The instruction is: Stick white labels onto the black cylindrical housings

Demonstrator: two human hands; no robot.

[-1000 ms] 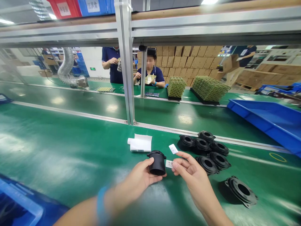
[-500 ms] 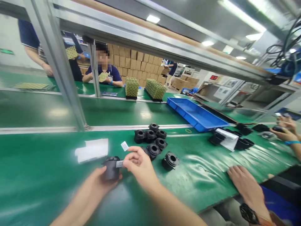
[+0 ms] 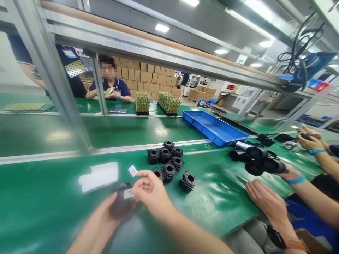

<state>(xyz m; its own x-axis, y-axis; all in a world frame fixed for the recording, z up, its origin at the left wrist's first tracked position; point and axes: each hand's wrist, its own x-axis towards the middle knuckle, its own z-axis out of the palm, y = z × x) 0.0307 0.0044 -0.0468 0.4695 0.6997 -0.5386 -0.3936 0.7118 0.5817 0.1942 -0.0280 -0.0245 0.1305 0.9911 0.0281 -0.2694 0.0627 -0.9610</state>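
My left hand [image 3: 112, 208] is wrapped round a black cylindrical housing [image 3: 122, 203], blurred, over the green mat [image 3: 53, 218]. A pale label [image 3: 129, 193] lies against the side of the housing, pinched at its right end by my right hand [image 3: 148, 188]. Another small white label [image 3: 132, 171] sticks out from the index fingertip of that same hand. Just beyond my right hand stand several black ring-topped housings [image 3: 168, 170] in a cluster, and one separate housing [image 3: 188, 181] is to their right. White sheets [image 3: 99, 176] lie beyond my left hand.
A blue tray [image 3: 215, 128] sits beyond the mat's rail. At right, a co-worker's hand [image 3: 290, 173] holds several black parts [image 3: 255, 158]; another person's hand [image 3: 265, 197] rests nearer. Metal posts [image 3: 63, 88] rise at left. Stacked yellow-green holders [image 3: 142, 102] stand behind.
The label has come up against the housing's side, where before it reached only its edge. At right, a co-worker's hand with several black parts has come in. The view has shifted slightly.
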